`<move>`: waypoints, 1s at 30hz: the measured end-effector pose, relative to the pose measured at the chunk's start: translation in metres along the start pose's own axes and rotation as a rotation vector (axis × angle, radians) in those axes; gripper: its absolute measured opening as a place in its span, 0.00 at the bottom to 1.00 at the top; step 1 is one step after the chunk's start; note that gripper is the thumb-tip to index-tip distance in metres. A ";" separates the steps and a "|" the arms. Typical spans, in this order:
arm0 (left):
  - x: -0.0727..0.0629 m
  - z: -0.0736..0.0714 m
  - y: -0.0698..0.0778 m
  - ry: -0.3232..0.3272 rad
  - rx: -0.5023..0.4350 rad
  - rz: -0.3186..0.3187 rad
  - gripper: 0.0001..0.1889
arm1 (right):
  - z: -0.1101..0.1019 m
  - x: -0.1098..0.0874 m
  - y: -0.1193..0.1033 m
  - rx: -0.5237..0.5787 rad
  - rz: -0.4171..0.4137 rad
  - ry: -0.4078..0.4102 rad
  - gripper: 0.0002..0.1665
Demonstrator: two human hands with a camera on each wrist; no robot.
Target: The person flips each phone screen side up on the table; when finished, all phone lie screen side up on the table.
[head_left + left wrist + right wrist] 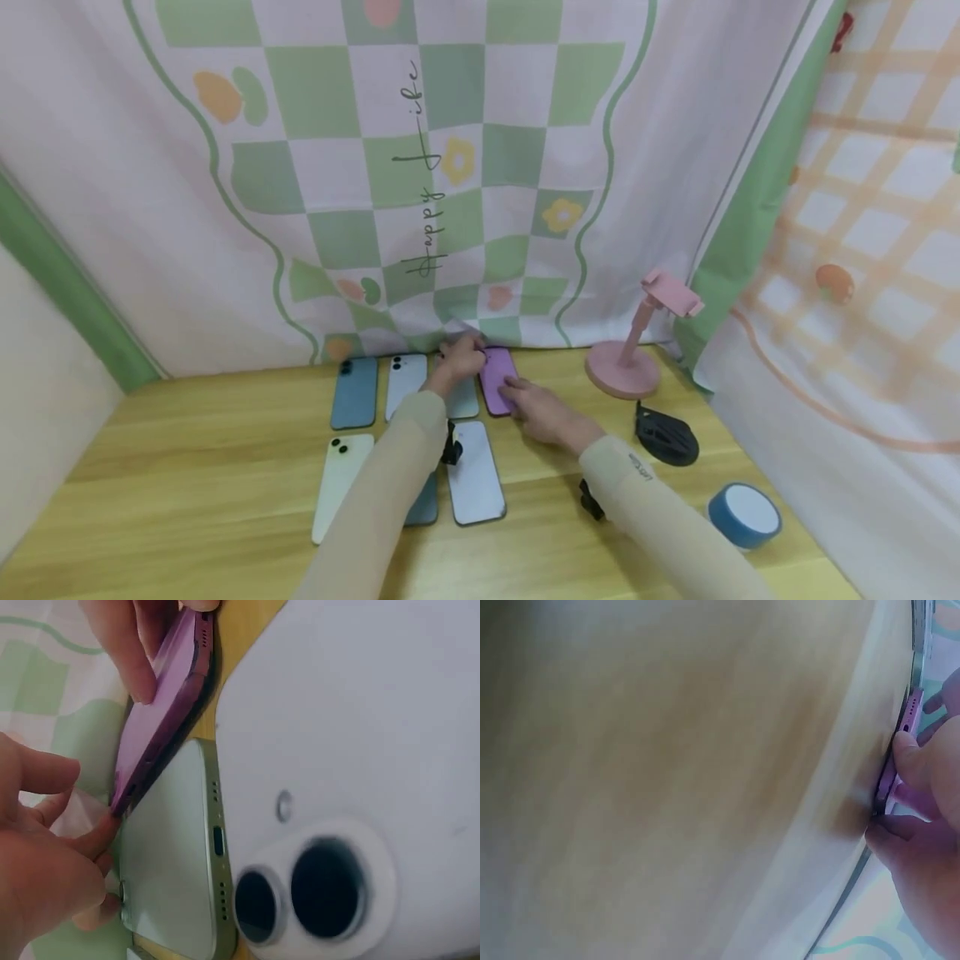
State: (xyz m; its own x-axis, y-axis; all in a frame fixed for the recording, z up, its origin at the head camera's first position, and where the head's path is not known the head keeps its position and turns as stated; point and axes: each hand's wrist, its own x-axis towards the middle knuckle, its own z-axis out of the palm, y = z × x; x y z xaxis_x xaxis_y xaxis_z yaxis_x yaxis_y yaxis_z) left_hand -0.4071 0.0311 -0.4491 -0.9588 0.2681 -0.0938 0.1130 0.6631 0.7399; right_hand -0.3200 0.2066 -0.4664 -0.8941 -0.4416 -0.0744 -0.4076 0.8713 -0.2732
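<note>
From afar I watch the right hand (547, 410) pinch the purple phone (498, 379) at the back row's right end; the left hand (459, 362), fingers loosely bent, touches its far edge. Uneven pressure could skew it into the green phone (165, 847). The curtain (675, 125) reads "Happy Life"; no brand is legible.

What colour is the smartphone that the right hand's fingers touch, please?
The smartphone is purple; the left wrist view shows it best.

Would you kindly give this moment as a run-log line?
left hand: touching far end of purple phone | right hand: holding it | pink stand: upright at right
</note>
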 end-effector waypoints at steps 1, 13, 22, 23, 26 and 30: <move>0.000 0.000 0.001 0.005 -0.009 0.003 0.26 | -0.001 -0.001 0.001 0.003 -0.003 0.001 0.34; -0.001 0.012 0.010 0.163 -0.190 0.032 0.25 | -0.003 -0.007 0.001 0.026 0.005 -0.021 0.37; -0.006 0.012 0.009 0.266 -0.181 -0.083 0.20 | -0.003 -0.011 0.001 -0.013 0.019 -0.004 0.36; -0.005 0.012 0.008 0.262 -0.179 -0.098 0.19 | -0.004 -0.011 0.000 -0.016 0.016 -0.003 0.36; -0.005 0.012 0.007 0.258 -0.177 -0.123 0.18 | -0.004 -0.012 -0.001 -0.028 0.014 -0.006 0.35; -0.004 0.011 0.006 0.273 -0.170 -0.115 0.16 | -0.005 -0.012 -0.001 -0.035 0.014 -0.013 0.35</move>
State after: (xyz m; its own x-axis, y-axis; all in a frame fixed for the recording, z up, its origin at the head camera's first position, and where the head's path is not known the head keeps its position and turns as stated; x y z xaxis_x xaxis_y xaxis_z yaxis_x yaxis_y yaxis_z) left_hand -0.3995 0.0418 -0.4518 -0.9997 -0.0143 -0.0182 -0.0231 0.5458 0.8376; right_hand -0.3098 0.2119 -0.4601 -0.8973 -0.4320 -0.0906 -0.4016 0.8842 -0.2386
